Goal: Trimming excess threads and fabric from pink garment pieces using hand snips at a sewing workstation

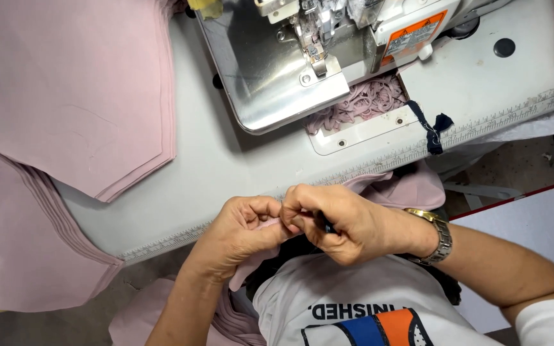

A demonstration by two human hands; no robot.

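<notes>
My left hand [238, 232] and my right hand [335, 221] meet just below the front edge of the sewing table [226, 166]. Both pinch a narrow strip of pale pink fabric [265, 225], which hangs down toward my lap. A small dark tool [327, 225] also sits between the fingers of my right hand; most of it is hidden. A metal wristwatch [436, 236] is on my right wrist. More pink fabric [405, 187] lies over the table edge behind my hands.
An overlock sewing machine [290, 64] stands at the back of the table, with a heap of pink trimmings [363, 101] beside its plate. Stacks of cut pink fabric pieces [72, 96] cover the left side. A dark thread scrap [432, 127] lies at right.
</notes>
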